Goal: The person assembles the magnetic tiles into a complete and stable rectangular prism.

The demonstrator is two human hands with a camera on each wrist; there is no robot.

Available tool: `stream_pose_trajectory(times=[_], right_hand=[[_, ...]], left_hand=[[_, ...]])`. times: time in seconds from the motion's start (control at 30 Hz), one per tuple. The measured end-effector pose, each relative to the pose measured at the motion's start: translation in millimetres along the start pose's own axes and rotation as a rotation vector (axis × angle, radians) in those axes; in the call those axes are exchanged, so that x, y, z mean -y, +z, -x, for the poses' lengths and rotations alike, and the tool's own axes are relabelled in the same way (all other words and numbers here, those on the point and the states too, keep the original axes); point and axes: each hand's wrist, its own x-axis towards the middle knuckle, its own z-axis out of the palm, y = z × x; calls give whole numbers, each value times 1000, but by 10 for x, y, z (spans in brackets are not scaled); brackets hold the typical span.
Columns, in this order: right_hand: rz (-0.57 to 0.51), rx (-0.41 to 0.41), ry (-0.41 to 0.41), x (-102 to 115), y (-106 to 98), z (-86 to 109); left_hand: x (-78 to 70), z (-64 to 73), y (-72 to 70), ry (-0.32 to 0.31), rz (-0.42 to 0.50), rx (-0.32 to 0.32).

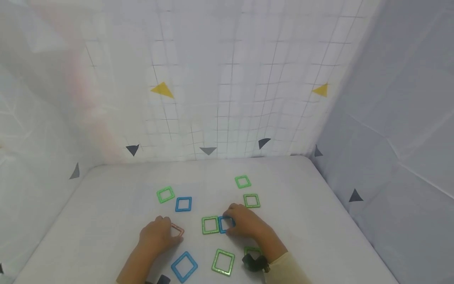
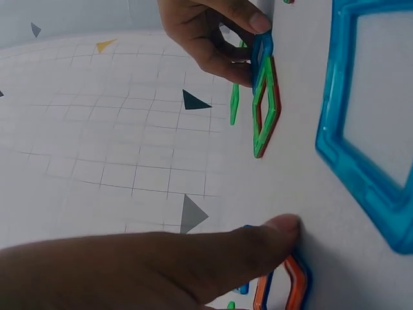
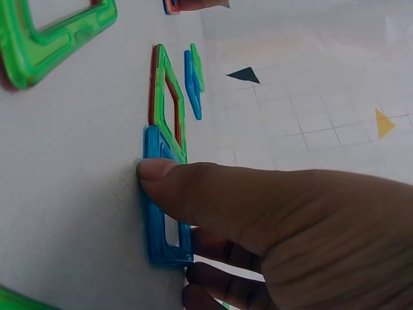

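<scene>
In the head view my left hand (image 1: 156,234) holds an orange square magnetic tile (image 1: 178,227) on the table, left of the middle. The left wrist view shows the thumb over that tile's edge; the other fingers are hidden there. My right hand (image 1: 244,223) pinches a blue square magnetic tile (image 1: 220,225) between thumb and fingers. This blue tile lies flat, its left side right against a green square tile (image 1: 203,226). Seen from the right wrist, the thumb presses on the blue tile (image 3: 155,226) near the green one (image 3: 159,71).
Behind the hands lie a green tile (image 1: 159,197), a blue tile (image 1: 177,205) and two more green tiles at the right. Nearer are a blue tile (image 1: 177,274), a green tile (image 1: 215,259) and another green tile (image 1: 252,248) partly behind the right wrist. White sheeting (image 1: 198,118) encloses the table.
</scene>
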Motion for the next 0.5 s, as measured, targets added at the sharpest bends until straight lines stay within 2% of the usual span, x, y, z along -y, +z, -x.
stream_pose_trajectory(times=[0.17,0.37,0.5], right_hand=[[-1,-1,-1,7,-7,2],[-3,-2,-5,-10,14,-11],[-2,-4,0,-20,22,-11]], left_hand=[[-11,-19,-21,26,2,4],[-44,-47,-3,-18,46,44],[-81,-58,30,-16,51,28]])
